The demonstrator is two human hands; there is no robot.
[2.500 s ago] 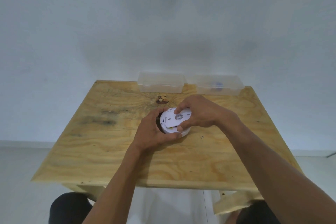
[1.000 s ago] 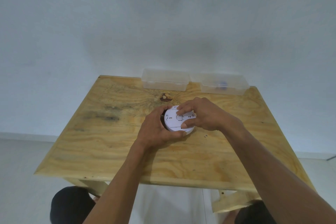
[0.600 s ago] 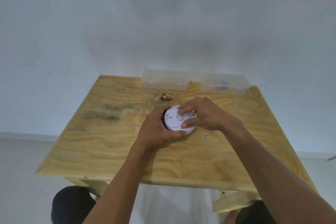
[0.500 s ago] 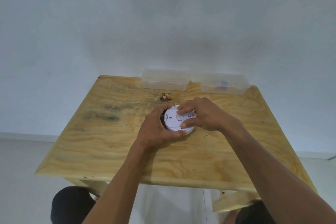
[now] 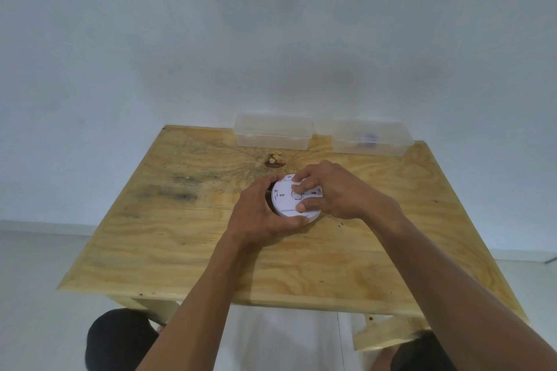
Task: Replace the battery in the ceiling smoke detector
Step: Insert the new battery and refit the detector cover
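Smoke detector [image 5: 286,200]: white, round, lying back-side up near the middle of the desk [image 5: 180,238]. Its right portion and lower rim are covered by the hands; the markings on the back plate are too small to read.

Left hand [image 5: 259,217]: wrapped around the detector's left and near edge, fingers [image 5: 298,221] closed on the rim, thumb over the far-left edge. The part of the housing under the palm is hidden.

Right hand [image 5: 337,193]: laid over the detector's right side, fingertips pressed together on the centre of the back plate, thumb on the plate nearer the camera. What sits beneath those fingertips, possibly a battery cover, cannot be made out.

Desk: plywood top with a dark knot [image 5: 274,160] beyond the detector and grey smudges to the left. Its legs are mostly cut off from view.

Clear plastic box [image 5: 272,131]: lidded, at the far edge, contents not discernible.

Second clear plastic box [image 5: 372,138]: just right of the first, with a small bluish item [image 5: 370,140] inside, blurred.

Dark shapes at the lower frame corners: partly cropped, unidentifiable.
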